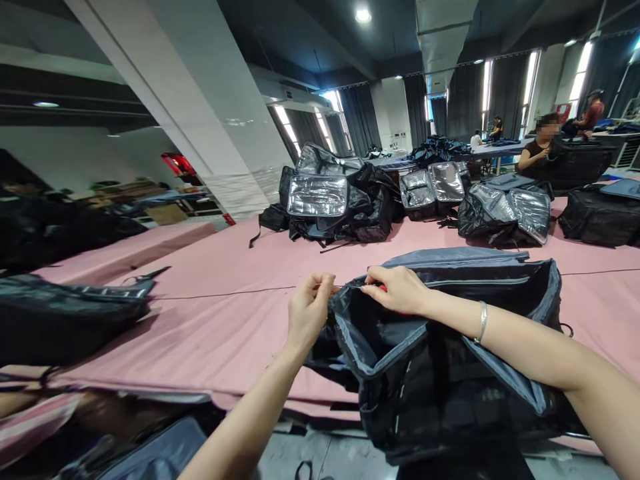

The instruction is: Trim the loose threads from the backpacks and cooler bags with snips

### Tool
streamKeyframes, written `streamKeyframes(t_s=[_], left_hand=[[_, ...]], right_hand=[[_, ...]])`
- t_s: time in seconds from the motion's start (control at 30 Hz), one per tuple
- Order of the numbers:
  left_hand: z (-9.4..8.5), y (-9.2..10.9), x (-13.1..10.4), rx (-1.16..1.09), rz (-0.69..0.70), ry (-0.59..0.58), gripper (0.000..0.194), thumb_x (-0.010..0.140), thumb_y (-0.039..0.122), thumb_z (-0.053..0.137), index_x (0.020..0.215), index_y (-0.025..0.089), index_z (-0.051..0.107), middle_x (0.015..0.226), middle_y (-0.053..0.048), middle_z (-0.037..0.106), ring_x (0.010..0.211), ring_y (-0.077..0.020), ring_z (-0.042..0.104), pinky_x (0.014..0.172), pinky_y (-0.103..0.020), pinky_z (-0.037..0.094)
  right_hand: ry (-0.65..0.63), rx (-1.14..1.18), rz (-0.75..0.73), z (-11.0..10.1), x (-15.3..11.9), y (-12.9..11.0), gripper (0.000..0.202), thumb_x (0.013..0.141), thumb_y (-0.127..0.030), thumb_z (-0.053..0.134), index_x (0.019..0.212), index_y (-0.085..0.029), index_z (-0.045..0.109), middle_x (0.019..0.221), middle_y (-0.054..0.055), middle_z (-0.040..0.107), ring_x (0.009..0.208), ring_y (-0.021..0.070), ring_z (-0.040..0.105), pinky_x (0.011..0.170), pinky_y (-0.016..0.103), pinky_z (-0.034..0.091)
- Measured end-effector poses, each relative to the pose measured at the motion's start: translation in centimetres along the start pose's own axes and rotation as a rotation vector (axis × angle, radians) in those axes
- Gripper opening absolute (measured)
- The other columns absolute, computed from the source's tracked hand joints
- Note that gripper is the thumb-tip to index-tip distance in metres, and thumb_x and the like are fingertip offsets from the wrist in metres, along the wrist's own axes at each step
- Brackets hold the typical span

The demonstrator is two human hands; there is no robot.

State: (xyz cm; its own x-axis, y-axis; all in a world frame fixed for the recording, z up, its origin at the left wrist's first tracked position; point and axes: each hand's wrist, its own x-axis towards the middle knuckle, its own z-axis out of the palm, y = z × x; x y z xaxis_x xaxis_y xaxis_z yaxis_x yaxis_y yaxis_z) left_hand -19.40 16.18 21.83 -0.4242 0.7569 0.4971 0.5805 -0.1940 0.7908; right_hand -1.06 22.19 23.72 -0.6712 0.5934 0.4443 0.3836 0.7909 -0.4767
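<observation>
A black bag [440, 393] with grey-blue trim stands with its top wide open at the pink table's near edge. At its far left corner, my left hand [311, 308] is closed in a pinch beside the rim. What lies between those fingertips is too small to make out. Over the bag's opening, my right hand [400, 290] is closed around red-handled snips [383, 288], mostly hidden by the fingers. Their thin metal tip points left towards my left hand.
Bags with silvery linings [318, 196] sit piled across the pink table [240, 267]. Another dark bag [70, 320] lies at the left. A white pillar [200, 87] rises behind. One person [543, 147] handles a bag at the far right; part of another shows at lower left.
</observation>
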Motion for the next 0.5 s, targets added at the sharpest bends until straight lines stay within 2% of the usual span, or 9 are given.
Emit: streamKeyframes(t_s=[0.07,0.17,0.23,0.27,0.33,0.4,0.43,0.5], left_hand=[[-0.3,0.1,-0.2,-0.072,-0.029,0.039,0.040,0.081,0.053,0.042,0.067,0.017,0.052,0.075,-0.005,0.060,0.073,-0.0174,0.059,0.068,-0.028,0.048],[-1.5,0.8,-1.2,-0.024,0.105,0.014,0.041,0.086,0.049,0.036,0.070,0.017,0.057,0.089,-0.007,0.062,0.087,-0.0186,0.058,0.074,-0.028,0.048],[-2.6,1.6,-2.3,0.062,0.226,-0.106,0.033,0.088,0.042,0.036,0.088,0.019,0.060,0.097,-0.006,0.062,0.083,-0.0168,0.058,0.073,-0.028,0.048],[-3.2,2.0,-2.8,0.116,0.297,-0.187,0.030,0.089,0.037,0.036,0.094,0.020,0.060,0.100,-0.006,0.062,0.082,-0.0164,0.058,0.073,-0.029,0.048],[-4.5,2.5,-3.8,0.261,0.472,-0.344,0.026,0.088,0.030,0.039,0.098,0.024,0.061,0.101,-0.004,0.064,0.083,-0.0170,0.059,0.076,-0.031,0.047],[-5.6,2.6,-4.4,0.401,0.638,-0.443,0.024,0.085,0.026,0.042,0.098,0.027,0.062,0.101,-0.003,0.066,0.085,-0.0181,0.058,0.077,-0.032,0.046],[-6.1,2.4,-4.7,0.440,0.691,-0.472,0.024,0.084,0.024,0.043,0.099,0.027,0.062,0.100,-0.003,0.066,0.086,-0.0184,0.058,0.077,-0.032,0.046],[-6.9,2.0,-5.1,0.433,0.731,-0.512,0.025,0.084,0.021,0.042,0.101,0.027,0.060,0.098,-0.004,0.066,0.086,-0.0186,0.058,0.076,-0.031,0.047]], right_hand=[[-0.016,0.112,0.062,-0.8,-0.1,-0.5,0.015,0.087,-0.032,0.054,0.089,-0.019,0.058,0.082,0.001,0.064,0.075,0.0156,0.058,0.065,0.024,0.036],[-0.137,0.210,0.132,-2.7,-1.2,-1.6,0.024,0.077,-0.036,0.066,0.090,-0.017,0.060,0.080,0.000,0.062,0.074,0.0152,0.057,0.063,0.022,0.038],[-0.277,0.216,0.158,-4.2,-2.8,-2.4,0.034,0.062,-0.033,0.078,0.088,-0.017,0.062,0.073,-0.002,0.060,0.069,0.0150,0.055,0.057,0.021,0.038],[-0.360,0.218,0.159,-4.9,-3.8,-2.7,0.032,0.058,-0.030,0.080,0.084,-0.017,0.064,0.068,-0.003,0.059,0.064,0.0143,0.054,0.054,0.020,0.037],[-0.549,0.265,0.166,-6.2,-6.0,-3.6,0.017,0.062,-0.026,0.076,0.073,-0.017,0.067,0.059,-0.004,0.056,0.056,0.0121,0.051,0.048,0.019,0.035],[-0.728,0.370,0.206,-7.4,-8.3,-4.6,0.008,0.067,-0.024,0.072,0.070,-0.018,0.067,0.055,-0.006,0.053,0.050,0.0092,0.046,0.044,0.017,0.032],[-0.821,0.421,0.222,-7.8,-9.2,-5.3,0.008,0.066,-0.018,0.072,0.071,-0.019,0.066,0.052,-0.008,0.049,0.047,0.0077,0.043,0.043,0.016,0.031],[-0.987,0.470,0.255,-8.5,-10.5,-6.8,0.019,0.065,0.000,0.064,0.064,-0.018,0.058,0.045,-0.011,0.036,0.042,0.0059,0.034,0.042,0.015,0.027]])
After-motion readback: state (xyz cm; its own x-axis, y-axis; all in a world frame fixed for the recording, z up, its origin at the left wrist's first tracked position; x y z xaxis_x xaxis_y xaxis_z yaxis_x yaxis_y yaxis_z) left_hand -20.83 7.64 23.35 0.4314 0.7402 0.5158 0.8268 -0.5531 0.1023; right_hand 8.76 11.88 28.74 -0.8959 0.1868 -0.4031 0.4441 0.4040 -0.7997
